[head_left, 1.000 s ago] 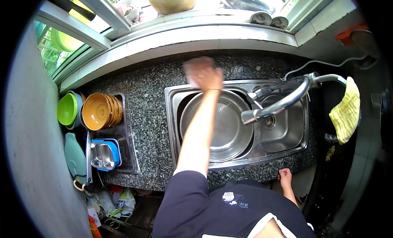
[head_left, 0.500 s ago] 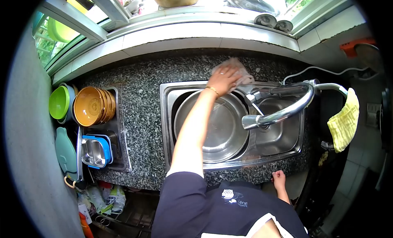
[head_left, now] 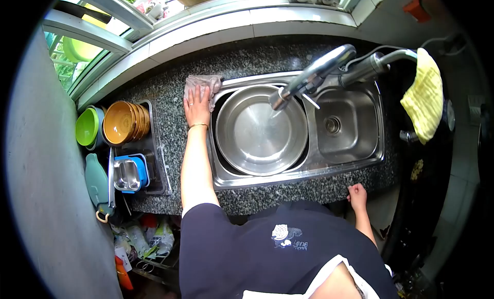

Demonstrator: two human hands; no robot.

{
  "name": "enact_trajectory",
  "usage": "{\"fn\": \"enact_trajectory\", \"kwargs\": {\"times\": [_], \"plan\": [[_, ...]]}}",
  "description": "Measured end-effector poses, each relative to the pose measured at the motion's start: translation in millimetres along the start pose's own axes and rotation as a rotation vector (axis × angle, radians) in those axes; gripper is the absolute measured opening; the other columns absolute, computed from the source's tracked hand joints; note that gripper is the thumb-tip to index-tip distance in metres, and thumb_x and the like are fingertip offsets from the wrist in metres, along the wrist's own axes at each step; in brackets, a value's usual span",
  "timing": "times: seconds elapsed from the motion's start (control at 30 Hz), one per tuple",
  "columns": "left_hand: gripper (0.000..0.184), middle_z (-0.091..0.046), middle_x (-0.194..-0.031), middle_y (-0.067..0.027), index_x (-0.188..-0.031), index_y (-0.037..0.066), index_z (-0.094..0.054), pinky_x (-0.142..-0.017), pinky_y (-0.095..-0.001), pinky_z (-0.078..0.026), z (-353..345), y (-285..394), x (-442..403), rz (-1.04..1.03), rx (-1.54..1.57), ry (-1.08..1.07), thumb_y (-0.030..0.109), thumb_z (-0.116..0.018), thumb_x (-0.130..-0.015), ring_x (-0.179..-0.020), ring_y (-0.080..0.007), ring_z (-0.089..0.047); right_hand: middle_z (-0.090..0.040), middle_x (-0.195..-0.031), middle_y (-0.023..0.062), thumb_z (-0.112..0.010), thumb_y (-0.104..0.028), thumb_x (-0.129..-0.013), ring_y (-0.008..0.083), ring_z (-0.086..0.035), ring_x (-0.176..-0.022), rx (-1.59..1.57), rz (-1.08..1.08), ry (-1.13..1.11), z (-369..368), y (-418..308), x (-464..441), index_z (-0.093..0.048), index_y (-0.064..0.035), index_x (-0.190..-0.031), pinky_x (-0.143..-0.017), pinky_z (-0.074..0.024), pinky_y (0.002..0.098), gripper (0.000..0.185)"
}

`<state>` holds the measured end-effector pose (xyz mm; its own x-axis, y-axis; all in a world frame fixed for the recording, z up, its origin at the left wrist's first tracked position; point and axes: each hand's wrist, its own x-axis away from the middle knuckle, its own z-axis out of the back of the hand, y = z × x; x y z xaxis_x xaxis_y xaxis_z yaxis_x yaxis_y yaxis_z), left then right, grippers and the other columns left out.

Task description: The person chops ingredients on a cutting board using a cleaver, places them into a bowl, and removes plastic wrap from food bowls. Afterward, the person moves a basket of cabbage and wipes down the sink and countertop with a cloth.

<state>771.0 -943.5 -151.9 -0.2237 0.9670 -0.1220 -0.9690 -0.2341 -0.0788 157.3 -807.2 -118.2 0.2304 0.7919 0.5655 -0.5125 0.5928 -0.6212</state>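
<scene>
My left hand (head_left: 197,107) lies over a damp-looking greyish-pink cloth (head_left: 210,83), fingers stretched along it and pressing it to the speckled granite counter (head_left: 177,129). The cloth is at the back left corner of the steel sink (head_left: 226,182), partly against its rim. Inside the larger basin sits a wide round metal pan (head_left: 257,132) with some clear water in it. My right hand (head_left: 356,196) hangs at the counter's front edge with its fingers curled in, and nothing shows in it.
A chrome faucet (head_left: 321,67) arches above the pan. On its right hangs a yellow cloth (head_left: 426,96). Orange bowls (head_left: 119,122), a green bowl (head_left: 86,127) and a blue-rimmed metal container (head_left: 128,174) stand at the left. Plastic bags (head_left: 149,237) lie below.
My left hand has slid the cloth leftward along the back of the counter, from behind the sink's middle to its left corner. The camera view has shifted; my right hand stays by the front edge.
</scene>
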Motion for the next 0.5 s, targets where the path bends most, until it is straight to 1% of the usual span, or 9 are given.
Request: {"fn": "enact_trajectory", "kwargs": {"times": [0.03, 0.07, 0.1, 0.17, 0.2, 0.33, 0.43, 0.47, 0.5], "plan": [[0.046, -0.031, -0.142, -0.0027, -0.129, 0.03, -0.043, -0.107, -0.046, -0.018, -1.6, 3.1, 3.9, -0.008, -0.074, -0.001, 0.024, -0.051, -0.084, -0.132, -0.0269, -0.026, -0.051, -0.051, 0.0019, -0.059, -0.015, -0.083, 0.0084, -0.05, -0.043, 0.001, 0.006, 0.011, -1.7, 4.4, -2.8, -0.048, -0.0045, -0.07, -0.04, -0.038, 0.023, 0.02], [0.042, -0.031, -0.142, -0.0021, -0.126, 0.028, -0.047, -0.106, -0.0497, -0.019, 6.3, 4.8, 16.5, -0.025, -0.044, -0.049, 0.023, -0.049, -0.084, -0.132, -0.0265, -0.026, -0.051, -0.05, 0.0018, -0.06, -0.016, -0.083, 0.0084, -0.05, -0.043, 0.002, 0.011, 0.017, -3.3, 4.6, -4.5, -0.049, -0.0047, -0.071, -0.04, -0.0379, 0.0232, 0.02], [0.042, -0.031, -0.142, -0.0021, -0.126, 0.028, -0.047, -0.106, -0.0497, -0.019, 7.6, 5.7, 29.1, -0.03, -0.048, -0.049, 0.023, -0.049, -0.084, -0.132, -0.0265, -0.026, -0.051, -0.05, 0.0018, -0.06, -0.016, -0.083, 0.0084, -0.05, -0.043, -0.004, 0.008, 0.016, -3.6, 1.0, -4.3, -0.049, -0.0047, -0.071, -0.04, -0.0379, 0.0232, 0.02], [0.041, -0.032, -0.142, -0.0017, -0.125, 0.026, -0.048, -0.105, -0.0532, -0.018, 12.1, 6.8, 64.8, -0.072, -0.091, -0.045, 0.023, -0.047, -0.085, -0.131, -0.0263, -0.027, -0.049, -0.052, 0.0014, -0.056, -0.013, -0.086, 0.0079, -0.049, -0.043, 0.047, 0.059, 0.033, -4.1, 1.1, 0.0, -0.047, -0.0053, -0.072, -0.038, -0.0374, 0.0221, 0.019], [0.04, -0.033, -0.141, -0.0019, -0.125, 0.024, -0.048, -0.104, -0.0546, -0.018, 20.9, 9.5, 83.8, -0.084, -0.101, -0.051, 0.023, -0.046, -0.085, -0.131, -0.0263, -0.028, -0.052, -0.05, 0.0023, -0.06, -0.018, -0.083, 0.0091, -0.05, -0.043, 0.068, 0.092, 0.054, -3.7, 1.8, 0.4, -0.049, -0.0048, -0.073, -0.042, -0.0389, 0.025, 0.02], [0.037, -0.039, -0.136, -0.0056, -0.117, 0.016, -0.054, -0.103, -0.0531, -0.023, 43.5, 23.8, 163.7, -0.169, -0.134, -0.008, 0.026, -0.051, -0.082, -0.128, -0.0275, -0.032, -0.053, -0.051, 0.0025, -0.059, -0.02, -0.083, 0.0099, -0.052, -0.045, 0.063, 0.119, 0.035, -2.3, 9.1, 1.2, -0.051, -0.0049, -0.073, -0.044, -0.0398, 0.0259, 0.02], [0.034, -0.043, -0.133, -0.0056, -0.113, 0.015, -0.057, -0.103, -0.0529, -0.022, 58.9, 35.1, 219.1, -0.159, -0.119, -0.066, 0.024, -0.052, -0.081, -0.127, -0.0275, -0.033, -0.053, -0.051, 0.0028, -0.06, -0.021, -0.083, 0.0107, -0.054, -0.047, 0.112, 0.173, 0.029, 0.2, 11.0, 3.0, -0.051, -0.0051, -0.074, -0.046, -0.0406, 0.0273, 0.02], [0.029, -0.048, -0.128, -0.006, -0.108, 0.013, -0.059, -0.103, -0.0513, -0.023, 62.5, 39.8, 234.5, -0.165, -0.12, -0.046, 0.022, -0.051, -0.081, -0.124, -0.0258, -0.038, -0.054, -0.051, 0.003, -0.06, -0.022, -0.083, 0.0113, -0.055, -0.048, 0.139, 0.193, 0.04, 0.9, 9.9, 3.3, -0.052, -0.0054, -0.074, -0.046, -0.0409, 0.0278, 0.02], [0.029, -0.048, -0.128, -0.006, -0.108, 0.013, -0.059, -0.103, -0.0513, -0.023, 66.3, 43.8, 246.3, -0.168, -0.117, -0.056, 0.022, -0.051, -0.081, -0.124, -0.0258, -0.038, -0.055, -0.052, 0.0032, -0.06, -0.023, -0.082, 0.0119, -0.056, -0.049, 0.166, 0.213, 0.051, 1.3, 8.5, 3.1, -0.052, -0.0057, -0.074, -0.047, -0.0412, 0.0283, 0.021]]}}
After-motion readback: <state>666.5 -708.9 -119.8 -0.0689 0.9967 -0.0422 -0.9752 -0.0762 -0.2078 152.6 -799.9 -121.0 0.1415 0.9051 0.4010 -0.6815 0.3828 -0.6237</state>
